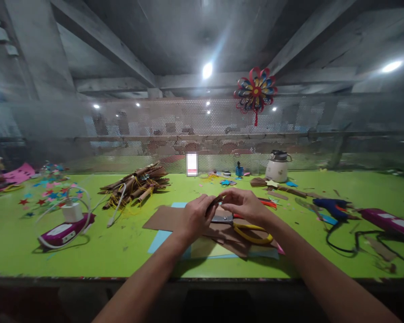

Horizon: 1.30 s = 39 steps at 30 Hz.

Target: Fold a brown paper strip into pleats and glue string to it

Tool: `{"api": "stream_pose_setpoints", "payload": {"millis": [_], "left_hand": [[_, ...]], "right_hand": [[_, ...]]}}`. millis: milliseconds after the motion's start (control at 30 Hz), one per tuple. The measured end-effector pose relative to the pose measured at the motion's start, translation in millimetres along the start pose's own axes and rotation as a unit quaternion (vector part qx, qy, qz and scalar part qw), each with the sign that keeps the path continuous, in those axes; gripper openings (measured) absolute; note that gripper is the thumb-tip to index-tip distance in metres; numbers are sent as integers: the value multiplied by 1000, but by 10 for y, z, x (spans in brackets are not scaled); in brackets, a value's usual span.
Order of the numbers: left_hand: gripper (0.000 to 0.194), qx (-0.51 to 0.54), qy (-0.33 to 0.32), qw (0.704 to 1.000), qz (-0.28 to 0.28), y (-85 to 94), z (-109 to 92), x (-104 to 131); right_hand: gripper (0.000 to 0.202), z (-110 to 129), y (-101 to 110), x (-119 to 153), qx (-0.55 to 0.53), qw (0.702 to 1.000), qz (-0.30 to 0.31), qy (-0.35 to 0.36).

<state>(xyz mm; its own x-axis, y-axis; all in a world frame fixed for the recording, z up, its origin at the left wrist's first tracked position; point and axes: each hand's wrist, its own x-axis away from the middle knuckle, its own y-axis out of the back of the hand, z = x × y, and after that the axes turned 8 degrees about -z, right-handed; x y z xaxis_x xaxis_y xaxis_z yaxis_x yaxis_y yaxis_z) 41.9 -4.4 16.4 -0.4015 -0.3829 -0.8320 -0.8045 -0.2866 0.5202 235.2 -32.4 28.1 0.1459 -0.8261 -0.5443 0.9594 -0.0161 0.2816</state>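
While a small, curled, dark-brown piece, apparently paper, is being gripped in the left hand, its upper end is being met by the right hand. Left side: fingers are being curled closed around the piece, presumably for a firm hold. Right side: hand is being arched, thumb and fingertips partly spread at the end; whether the piece is being pinched there cannot be told, contact too small to see. Likely reason for the split: piece being steadied on one side, fingertips being freed for fine handling on the other. Piece is being held in the air, above the sheets.

Just below the hands, scissors with yellow loop handles and grey metal blades are being left on flat brown card sheets, handles to the right, probably for quick pickup. Card is being backed by pale blue paper sheets, spread underneath. Everything is being supported by a bright green table, sheets close to the front edge, probably for easy reach.

Further left, brown paper rolls with yellow strings are being heaped, apparently out of the way. Over right, a blue glue gun is being parked beside a purple power strip, presumably for short cabling.
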Motion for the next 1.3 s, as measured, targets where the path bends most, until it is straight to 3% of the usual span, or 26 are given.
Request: {"api": "stream_pose_setpoints", "payload": {"millis": [133,300,400,600,733,800,900,1000,1100,1200,1300], "left_hand": [[23,90,60,994,-21,35,-15,-26],[21,209,191,959,-7,52,-20,-48],[24,310,234,922,1,75,-69,-77],[30,500,289,816,18,220,-186,-142],[27,559,301,773,6,272,-164,-143],[26,573,310,759,0,278,-155,-141],[25,581,322,747,-10,280,-162,-146],[25,578,335,744,-17,281,-176,-154],[25,576,355,736,-9,273,-181,-153],[22,576,363,732,13,243,-172,-142],[22,563,348,749,26,203,-166,-134]], "right_hand": [[27,-7,194,-36,163,986,14,-15],[29,78,491,72,345,919,190,-19],[46,47,512,167,397,890,222,-43],[73,-134,340,173,451,858,242,-40],[34,-163,268,170,457,871,180,-23],[24,-163,270,183,419,899,125,-14],[34,-139,313,196,284,958,45,-7],[44,-50,357,220,170,985,12,-2],[42,78,347,282,138,990,7,7],[38,164,289,362,189,982,-14,17],[41,174,247,414,252,966,-11,52]]}}
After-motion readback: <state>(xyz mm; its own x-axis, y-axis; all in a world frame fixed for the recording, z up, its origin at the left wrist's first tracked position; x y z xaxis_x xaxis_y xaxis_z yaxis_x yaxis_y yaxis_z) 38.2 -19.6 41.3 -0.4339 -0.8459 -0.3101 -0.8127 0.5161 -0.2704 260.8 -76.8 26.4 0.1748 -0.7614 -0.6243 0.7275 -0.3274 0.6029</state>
